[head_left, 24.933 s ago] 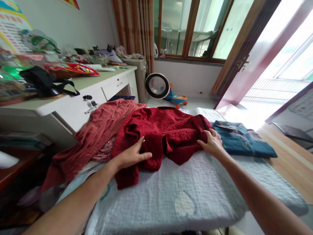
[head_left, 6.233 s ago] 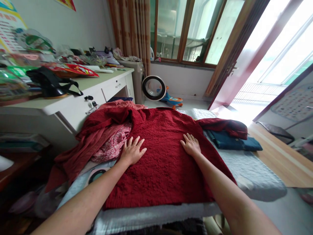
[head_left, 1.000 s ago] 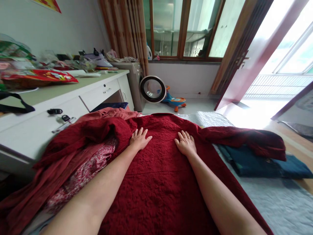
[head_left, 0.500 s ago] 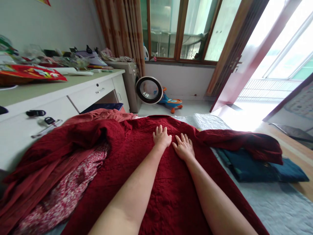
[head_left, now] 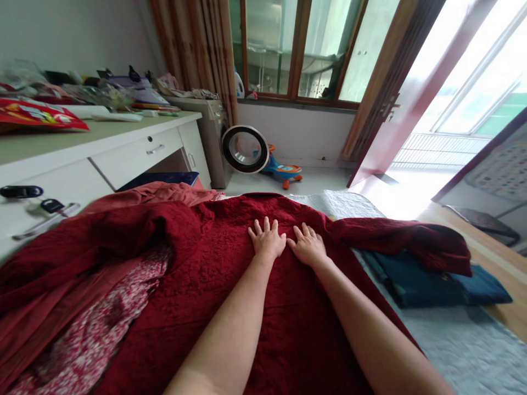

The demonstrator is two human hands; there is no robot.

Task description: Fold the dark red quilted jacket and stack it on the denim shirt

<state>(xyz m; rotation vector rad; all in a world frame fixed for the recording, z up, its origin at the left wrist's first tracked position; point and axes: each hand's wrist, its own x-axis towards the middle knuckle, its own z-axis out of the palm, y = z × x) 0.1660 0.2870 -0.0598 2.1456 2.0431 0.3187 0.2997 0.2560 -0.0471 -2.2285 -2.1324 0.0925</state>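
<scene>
A dark red long-sleeved garment (head_left: pixel 214 285) lies spread out before me, its sleeves reaching to both sides. My left hand (head_left: pixel 267 240) rests flat on its upper part with the fingers spread. Close beside it, my right hand (head_left: pixel 308 245) also lies flat on the cloth, fingers apart. Neither hand grips the fabric. The right sleeve (head_left: pixel 403 236) lies partly over folded dark blue clothing (head_left: pixel 424 282). Under the left sleeve are a pinkish-red cloth (head_left: pixel 78 296) and a red-and-white patterned cloth (head_left: pixel 111 329).
A pale quilted cover (head_left: pixel 465 340) lies beneath the clothes. To the left stands a white cabinet (head_left: pixel 132 159) with a cluttered top and a red packet (head_left: pixel 41 116). Beyond are a washing machine with its round door (head_left: pixel 246 149) open, a blue-and-orange ride-on toy (head_left: pixel 284 171) and an open door (head_left: pixel 379 126).
My left hand has shifted slightly, its fingers spreading wider on the garment. The right hand stays nearly in place. The view has turned a little to the right.
</scene>
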